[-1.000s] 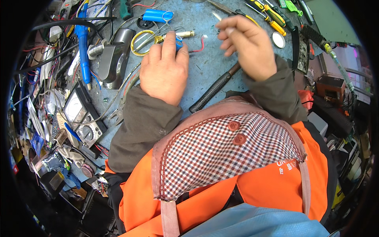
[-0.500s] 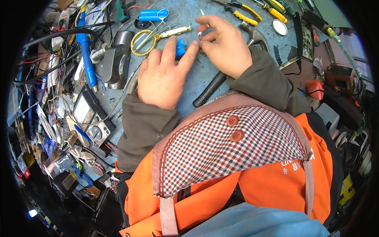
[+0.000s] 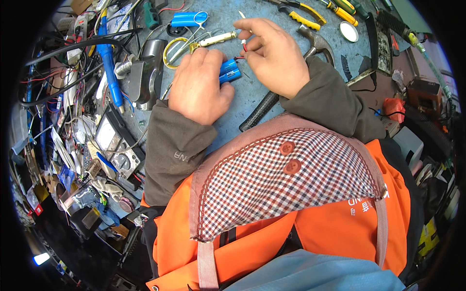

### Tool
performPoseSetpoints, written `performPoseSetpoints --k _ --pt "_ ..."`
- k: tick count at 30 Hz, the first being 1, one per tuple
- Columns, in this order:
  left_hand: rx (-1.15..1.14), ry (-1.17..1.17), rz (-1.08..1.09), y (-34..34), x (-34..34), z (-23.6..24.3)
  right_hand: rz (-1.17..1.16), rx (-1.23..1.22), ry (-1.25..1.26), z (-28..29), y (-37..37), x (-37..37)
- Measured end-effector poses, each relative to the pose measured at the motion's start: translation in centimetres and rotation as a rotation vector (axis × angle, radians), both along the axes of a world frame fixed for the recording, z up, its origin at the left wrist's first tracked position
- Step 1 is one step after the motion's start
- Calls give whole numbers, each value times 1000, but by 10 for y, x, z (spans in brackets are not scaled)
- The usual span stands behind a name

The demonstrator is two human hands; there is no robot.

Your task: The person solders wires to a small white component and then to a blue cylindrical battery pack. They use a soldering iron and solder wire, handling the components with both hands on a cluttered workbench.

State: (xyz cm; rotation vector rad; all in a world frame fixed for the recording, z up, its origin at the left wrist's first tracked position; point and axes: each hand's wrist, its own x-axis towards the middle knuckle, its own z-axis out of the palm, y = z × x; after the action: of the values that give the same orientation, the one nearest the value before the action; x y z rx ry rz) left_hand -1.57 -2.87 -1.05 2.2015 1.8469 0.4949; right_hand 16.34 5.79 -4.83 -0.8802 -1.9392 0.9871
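Note:
My left hand curls round a small blue battery pack on the blue work surface. My right hand pinches a short red wire with a small white connector beside the pack, and a thin pale pointed item sticks up above its fingers. Just beyond my hands lie a brass-coloured ring with a handle, a pale rod and a second blue cylinder pack. A hammer lies under my right hand and sleeve.
At left are tangled cables, a blue pen-like tool, a metal fitting and an analogue multimeter. At the back right lie yellow-handled pliers, screwdrivers and a small white lid. Dark equipment crowds the right edge.
My right hand has come left to the red wire. My left hand has drawn down and curled, showing more of the blue pack, which now lies turned sideways.

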Motion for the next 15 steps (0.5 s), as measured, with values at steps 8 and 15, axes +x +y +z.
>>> performPoseSetpoints --k 8,15 --pt "-125 -441 151 -12 -1 -1 38 11 163 6 6 -11" --pt "-399 -1076 237 -16 -7 -1 122 -211 220 16 11 -15"
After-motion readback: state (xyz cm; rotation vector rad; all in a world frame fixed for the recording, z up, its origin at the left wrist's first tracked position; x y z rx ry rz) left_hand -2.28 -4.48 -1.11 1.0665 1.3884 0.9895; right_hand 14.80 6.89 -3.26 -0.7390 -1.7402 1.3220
